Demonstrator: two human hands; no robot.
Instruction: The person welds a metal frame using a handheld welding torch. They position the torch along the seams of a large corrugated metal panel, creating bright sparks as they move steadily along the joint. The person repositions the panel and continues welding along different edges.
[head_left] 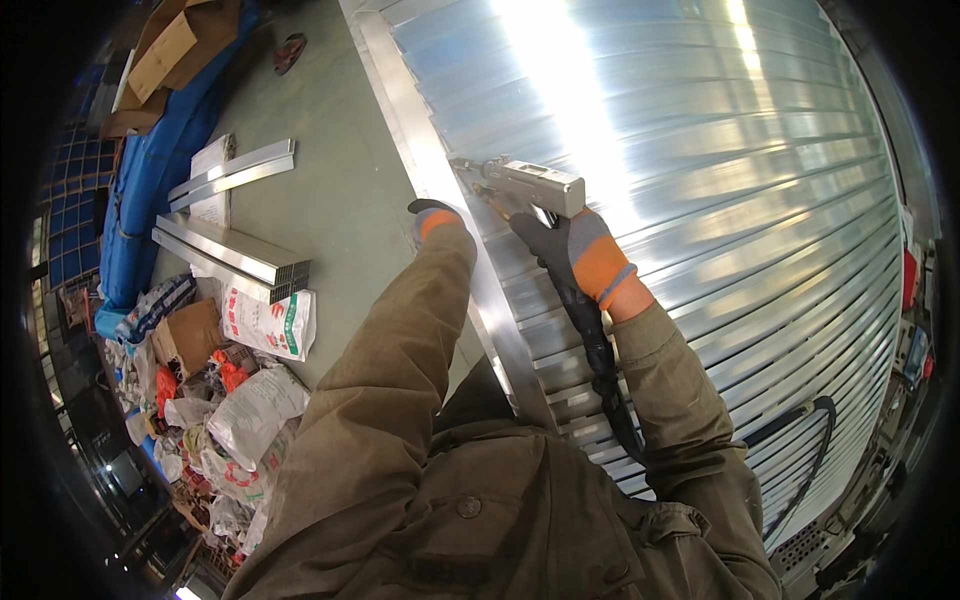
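My right hand, in a grey and orange glove with dark fingers, is wrapped round the grip of a silver, boxy handheld welding gun. The gun's nozzle points left to the inner edge of a long metal frame rail. From its grip a thick black-wrapped cable runs down beside my right forearm. My left hand, gloved alike, lies on the rail a little left of the nozzle, dark fingers curled over its outer edge. My sleeve hides part of that hand. Right of the rail spreads a panel of shiny metal slats.
Metal channel sections lie on the floor at the left. Near them are a white printed sack, a heap of bags and scraps, a long blue-wrapped bundle and cardboard boxes. A black hose loops over the slats at right.
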